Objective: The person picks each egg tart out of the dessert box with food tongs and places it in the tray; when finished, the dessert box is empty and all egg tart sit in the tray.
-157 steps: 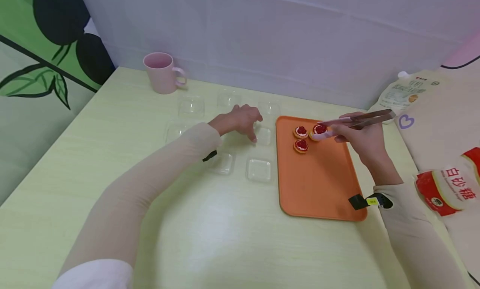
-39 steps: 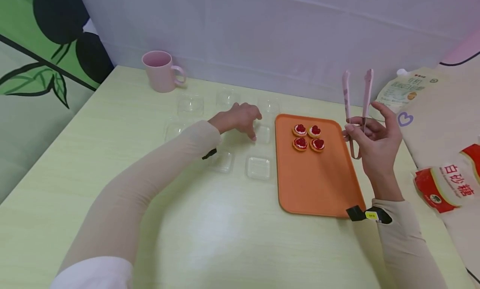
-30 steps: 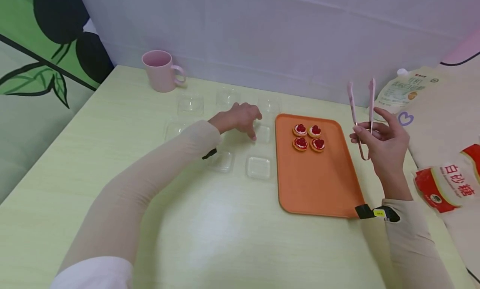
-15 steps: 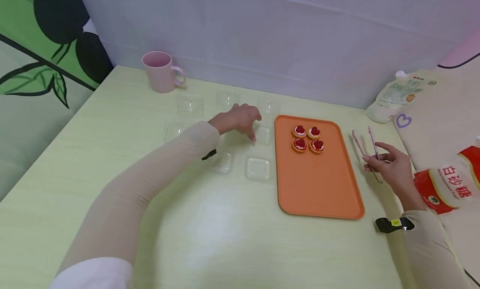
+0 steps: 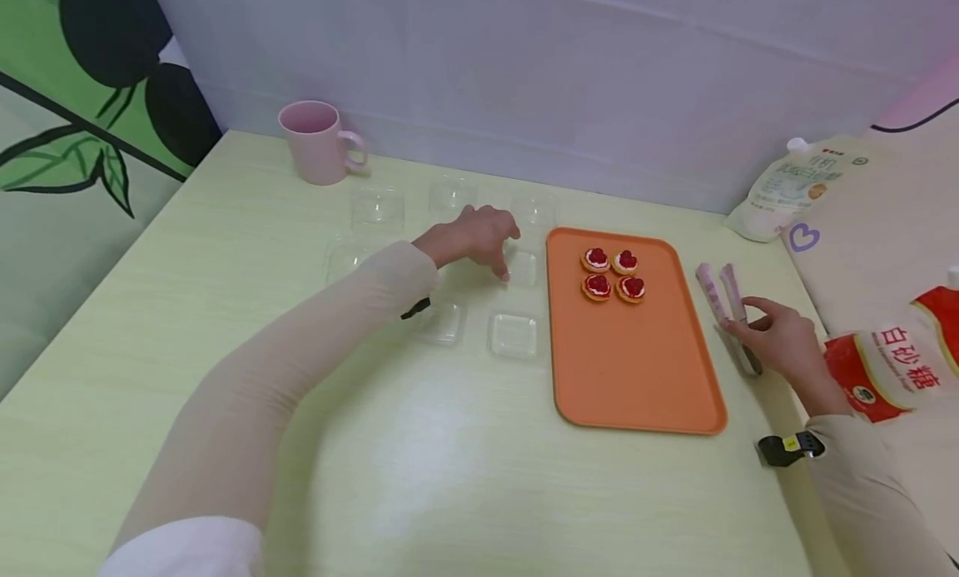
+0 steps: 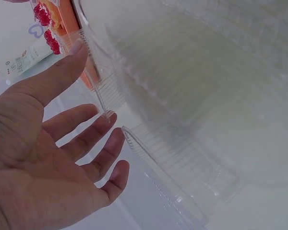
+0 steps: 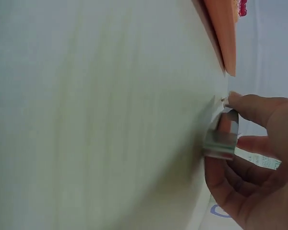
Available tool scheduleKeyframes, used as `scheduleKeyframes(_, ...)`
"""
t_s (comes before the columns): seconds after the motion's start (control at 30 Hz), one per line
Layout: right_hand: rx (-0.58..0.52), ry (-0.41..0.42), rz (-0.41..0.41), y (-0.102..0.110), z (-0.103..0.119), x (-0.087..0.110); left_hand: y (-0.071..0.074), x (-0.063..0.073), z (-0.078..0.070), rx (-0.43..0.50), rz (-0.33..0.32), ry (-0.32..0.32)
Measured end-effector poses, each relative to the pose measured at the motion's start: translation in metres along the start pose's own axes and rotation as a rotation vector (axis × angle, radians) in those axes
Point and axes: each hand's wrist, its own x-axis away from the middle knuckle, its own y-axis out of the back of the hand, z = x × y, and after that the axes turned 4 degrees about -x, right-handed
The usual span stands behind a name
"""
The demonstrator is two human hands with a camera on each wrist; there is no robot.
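Observation:
My right hand (image 5: 779, 340) pinches a pair of tongs (image 5: 736, 310) at the table's right side, beside the orange tray (image 5: 637, 377). In the right wrist view the tongs' bent metal end (image 7: 220, 143) is low over the tabletop, between thumb and fingers. Several small tarts (image 5: 596, 287) with red topping sit at the tray's far end. My left hand (image 5: 483, 236) reaches over a group of clear plastic containers (image 5: 514, 335). Its fingers are spread, with thumb and fingertips at the edge of a clear container (image 6: 168, 167); whether they press on it I cannot tell.
A pink mug (image 5: 315, 148) stands at the back left, by the wall. A white pouch (image 5: 787, 190) leans at the back right corner. A red and white sugar bag (image 5: 884, 360) lies along the right edge.
Earlier the tongs held a tart over the tray; now several tarts sit there and the tongs are empty. My right hand has moved right and lowered them beside the tray. My left hand stays put.

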Motion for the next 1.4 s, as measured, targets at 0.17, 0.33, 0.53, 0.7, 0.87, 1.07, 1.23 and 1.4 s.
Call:
scheduleKeyframes(0.17,-0.013,-0.014,0.007,-0.002,-0.003,0.003,0.0,-0.001,-0.001,0.0,0.001,-0.007)
scheduleKeyframes(0.33,-0.038,-0.034,0.026,0.0,-0.005,0.004,0.0,-0.002,-0.003,-0.004,-0.003,-0.012)
scheduleKeyframes(0.53,0.006,-0.053,-0.007,0.006,0.0,0.008,-0.002,-0.003,-0.003,-0.025,-0.005,-0.02)
scheduleKeyframes(0.7,0.007,0.012,-0.135,0.012,0.027,0.012,-0.003,-0.002,0.002,-0.033,-0.011,-0.032)
scheduleKeyframes(0.87,-0.041,0.066,-0.175,0.014,0.061,0.008,-0.003,0.001,0.008,-0.027,-0.005,-0.018)
scheduleKeyframes(1.07,-0.09,0.09,-0.137,0.012,0.085,0.002,-0.002,0.002,0.011,-0.035,0.013,-0.013)
scheduleKeyframes(1.23,-0.105,0.122,-0.143,0.019,0.099,-0.004,0.004,0.002,0.012,-0.08,0.0,-0.022)
scheduleKeyframes(1.4,-0.135,0.121,-0.115,0.022,0.113,-0.008,0.011,0.007,0.016,-0.042,-0.007,-0.038)
